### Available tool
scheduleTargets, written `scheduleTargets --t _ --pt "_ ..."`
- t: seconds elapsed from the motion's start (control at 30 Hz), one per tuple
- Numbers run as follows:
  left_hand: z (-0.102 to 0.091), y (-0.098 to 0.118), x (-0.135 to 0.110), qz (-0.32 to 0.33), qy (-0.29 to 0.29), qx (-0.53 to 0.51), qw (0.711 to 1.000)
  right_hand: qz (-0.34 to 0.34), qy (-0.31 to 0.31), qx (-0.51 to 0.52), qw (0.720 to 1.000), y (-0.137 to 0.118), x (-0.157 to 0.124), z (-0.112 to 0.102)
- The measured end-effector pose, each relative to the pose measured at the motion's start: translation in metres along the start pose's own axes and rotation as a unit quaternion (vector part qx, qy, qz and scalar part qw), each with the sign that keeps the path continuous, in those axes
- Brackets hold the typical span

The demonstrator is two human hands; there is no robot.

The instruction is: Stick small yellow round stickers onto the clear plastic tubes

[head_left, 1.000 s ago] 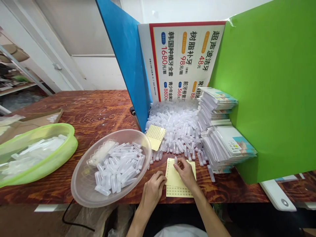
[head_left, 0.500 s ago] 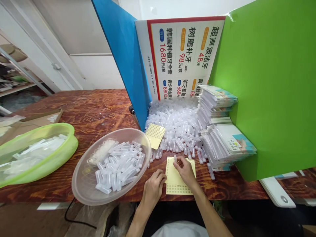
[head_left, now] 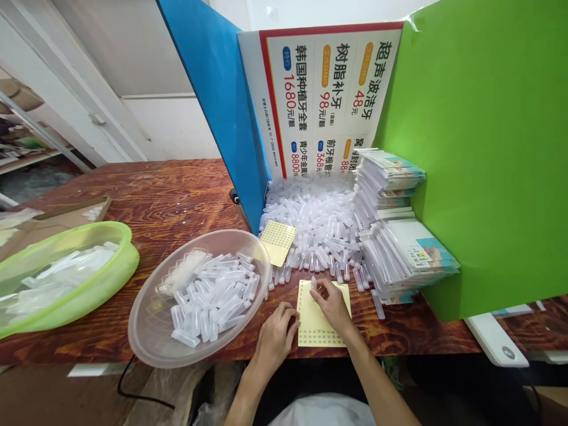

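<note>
A pale yellow sticker sheet lies at the table's front edge, with rows of small stickers along its left side and bottom. My right hand rests over it, thumb and fingers closed on a small clear plastic tube held upright near the sheet's top edge. My left hand is curled at the sheet's left edge, thumb and forefinger closed against the margin; the fingertips are partly hidden. Behind the sheet spreads a large heap of similar tubes. A second sticker sheet lies on the heap's left front.
A translucent bowl of tubes stands left, beyond it a green basket with white pieces. Stacked printed cards rise on the right. Blue and green panels flank the heap. A white device sits far right.
The bottom of the sticker sheet lies flatter, with its lower sticker rows showing more evenly. Both hands stay nearly in place, and the view has shifted slightly.
</note>
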State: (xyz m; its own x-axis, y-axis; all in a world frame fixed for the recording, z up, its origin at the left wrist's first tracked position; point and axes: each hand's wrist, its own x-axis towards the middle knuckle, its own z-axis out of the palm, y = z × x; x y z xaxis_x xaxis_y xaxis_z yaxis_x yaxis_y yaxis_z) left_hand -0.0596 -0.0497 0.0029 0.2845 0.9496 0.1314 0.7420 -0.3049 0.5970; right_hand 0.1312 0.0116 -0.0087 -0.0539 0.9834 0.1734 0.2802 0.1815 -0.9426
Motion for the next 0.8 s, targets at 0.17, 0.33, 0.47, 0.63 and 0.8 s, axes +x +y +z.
scheduleTargets --t 0.17,0.33,0.47,0.63,0.8 --pt "-0.003 0.004 0.002 -0.007 -0.007 -0.003 1.000 0.008 -0.004 0.002 1.000 0.000 0.000 0.000" --pt "-0.004 0.005 0.004 -0.021 -0.013 -0.002 1.000 0.020 0.002 0.019 1.000 0.000 -0.002 0.000" --pt "-0.004 0.003 0.007 -0.022 -0.024 -0.002 0.999 0.028 0.018 0.056 0.998 0.002 -0.002 0.000" --pt "-0.009 0.005 0.014 -0.028 -0.047 -0.008 0.998 0.033 0.007 0.066 0.997 0.000 -0.003 -0.001" --pt "-0.017 0.010 0.021 -0.032 -0.086 0.006 0.996 0.037 0.001 0.069 0.997 0.000 -0.002 -0.001"
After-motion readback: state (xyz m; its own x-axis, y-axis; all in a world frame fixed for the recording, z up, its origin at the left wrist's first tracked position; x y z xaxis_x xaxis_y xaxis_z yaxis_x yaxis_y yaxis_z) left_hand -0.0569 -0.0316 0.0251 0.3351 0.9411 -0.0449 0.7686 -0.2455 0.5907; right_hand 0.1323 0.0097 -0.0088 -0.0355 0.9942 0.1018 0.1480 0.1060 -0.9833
